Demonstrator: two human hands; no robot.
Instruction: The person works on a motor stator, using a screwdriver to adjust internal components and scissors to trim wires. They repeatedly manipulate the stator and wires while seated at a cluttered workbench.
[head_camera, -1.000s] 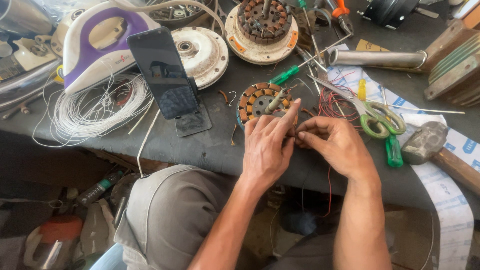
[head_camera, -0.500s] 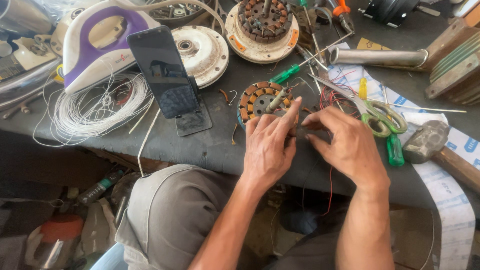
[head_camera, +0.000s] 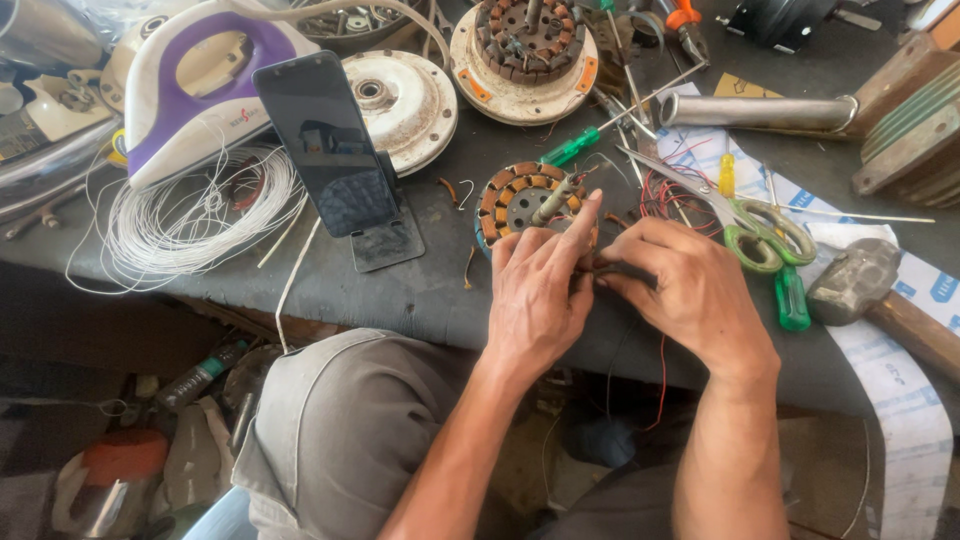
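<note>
A round motor stator (head_camera: 520, 197) wound with copper coils lies on the dark workbench (head_camera: 420, 290). My left hand (head_camera: 538, 295) rests against its near edge, forefinger stretched up beside the shaft. My right hand (head_camera: 690, 295) is just to the right, fingers pinched on a short black sleeve (head_camera: 625, 272) with thin red and black wires (head_camera: 662, 195) running from it. Both hands meet over those wires at the stator's right side. The sleeve's far end is hidden between my fingers.
Green-handled scissors (head_camera: 745, 220), a green screwdriver (head_camera: 575, 147), a hammer (head_camera: 870, 290) and a metal tube (head_camera: 760, 110) lie to the right. A phone on a stand (head_camera: 330, 150), a white wire coil (head_camera: 195, 215), a purple-white iron (head_camera: 200, 80) and two round motor parts (head_camera: 525, 50) sit left and behind.
My hands have drawn closer to the stator and together; the left forefinger now points up along the shaft, and the right fingers have closed on the black sleeve.
</note>
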